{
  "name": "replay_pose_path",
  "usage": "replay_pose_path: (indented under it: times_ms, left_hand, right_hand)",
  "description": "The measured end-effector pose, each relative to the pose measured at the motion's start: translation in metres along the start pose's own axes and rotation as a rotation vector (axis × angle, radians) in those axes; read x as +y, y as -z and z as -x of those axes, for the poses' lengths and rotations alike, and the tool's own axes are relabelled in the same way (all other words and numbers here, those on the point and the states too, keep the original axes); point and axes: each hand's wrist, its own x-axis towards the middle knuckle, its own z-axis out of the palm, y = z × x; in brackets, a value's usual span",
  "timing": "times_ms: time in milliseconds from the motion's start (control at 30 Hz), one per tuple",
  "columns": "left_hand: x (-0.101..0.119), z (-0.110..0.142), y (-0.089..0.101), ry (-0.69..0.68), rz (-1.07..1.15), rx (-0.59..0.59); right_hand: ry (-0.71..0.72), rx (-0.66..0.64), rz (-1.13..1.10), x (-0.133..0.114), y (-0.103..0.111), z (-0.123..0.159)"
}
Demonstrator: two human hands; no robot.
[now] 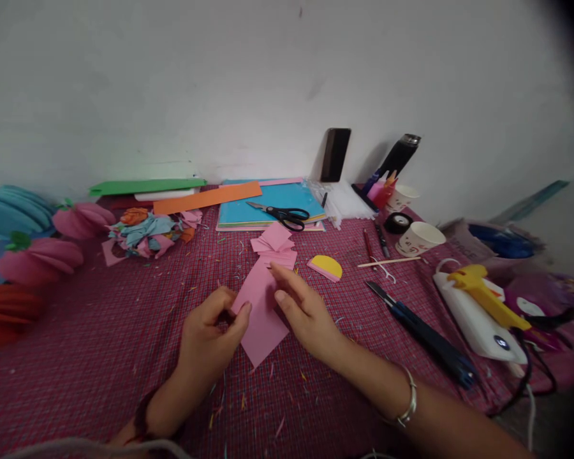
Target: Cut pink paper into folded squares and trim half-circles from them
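Note:
A strip of pink paper [263, 322] is in front of me, tilted, its far end close to a small pile of pink paper squares [273, 238]. My left hand [213, 331] pinches the strip's left edge between thumb and fingers. At its right side is my right hand [310, 312], fingers stretched out and thumb apart, over the paper; whether the fingertips touch it I cannot tell. A yellow half-circle of paper [327, 265] with pink layers beneath rests right of the strip. Black scissors [287, 214] lie on a stack of blue paper [239, 213] behind.
On the left stand folded-paper pumpkins [38, 260] and a heap of paper scraps [148, 233]. To the right are a utility knife [423, 335], a thin wooden stick [387, 262], paper cups [419, 239], black tape [398, 222] and a yellow glue gun [490, 296]. A phone [335, 155] leans on the wall.

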Motion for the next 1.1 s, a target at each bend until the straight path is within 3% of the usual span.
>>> replay_pose_path:
  times_ms: [200,567,900,1100]
  left_hand:
    - [-0.0023,0.0034,-0.0002,-0.067,-0.011,-0.015]
    - [0.0022,0.0015,-0.0013,0.095,0.074,0.028]
    - [0.0057,0.0026,-0.0017,0.183,0.103,0.036]
    - [0.0044,0.0008,0.0005,0.087,0.071,-0.006]
  right_hand:
    - [-0.002,0.024,-0.038,-0.0007,0.0001,-0.0010]
    - [-0.071,0.067,-0.246,-0.0063,-0.0017,-0.0028]
    - [0.086,0.001,0.075,-0.0073,-0.0015,-0.0001]
    - [0.055,-0.030,0.072,-0.0071,0.0061,-0.0026]
